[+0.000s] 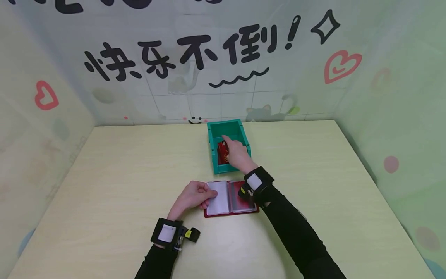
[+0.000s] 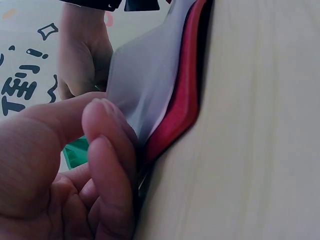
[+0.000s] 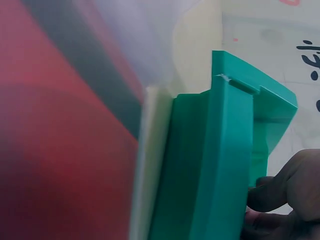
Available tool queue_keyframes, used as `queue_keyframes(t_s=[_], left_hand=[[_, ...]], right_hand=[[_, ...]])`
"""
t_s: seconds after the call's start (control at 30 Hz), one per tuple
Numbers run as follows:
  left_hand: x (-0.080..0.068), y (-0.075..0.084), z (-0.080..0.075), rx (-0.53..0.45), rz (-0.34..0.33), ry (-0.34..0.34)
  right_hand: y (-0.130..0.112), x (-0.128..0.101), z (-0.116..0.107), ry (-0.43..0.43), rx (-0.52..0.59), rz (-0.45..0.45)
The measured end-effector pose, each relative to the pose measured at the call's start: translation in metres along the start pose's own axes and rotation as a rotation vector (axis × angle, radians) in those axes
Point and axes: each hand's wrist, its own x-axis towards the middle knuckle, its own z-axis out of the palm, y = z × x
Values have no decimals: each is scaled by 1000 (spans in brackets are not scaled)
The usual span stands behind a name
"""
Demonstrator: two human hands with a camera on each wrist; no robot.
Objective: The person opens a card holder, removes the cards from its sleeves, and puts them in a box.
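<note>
Card holder (image 1: 230, 198): one (open), left hand (image 1: 193, 196) pinching | bin (image 1: 228, 144): one, right hand (image 1: 237, 153) inside, grip unclear

From the head we look down and forward over the table (image 1: 122, 186) toward the wall. Our left wrist view sits close against the card holder (image 2: 185, 95), our right against the bin (image 3: 220, 165); all three views share the bin.

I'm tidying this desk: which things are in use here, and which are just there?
In use:
- left hand holding open the red card holder
- right hand reaching into the green bin
- red card in it

Just there:
- table
- decorated wall
</note>
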Motion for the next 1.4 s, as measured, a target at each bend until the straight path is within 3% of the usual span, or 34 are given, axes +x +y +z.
queue_keyframes(t_s=[0.77,1.1,1.27,1.4], left_hand=[[0,0,1,-1,7,4],[0,-2,1,-5,8,3],[-1,0,1,-8,2,3],[-1,2,1,2,-8,11]], right_hand=[[-8,-2,4,-68,-225,41],[-15,-1,1,-115,-252,25],[-15,-6,-1,-67,-213,4],[-13,-19,-8,52,-109,-52]])
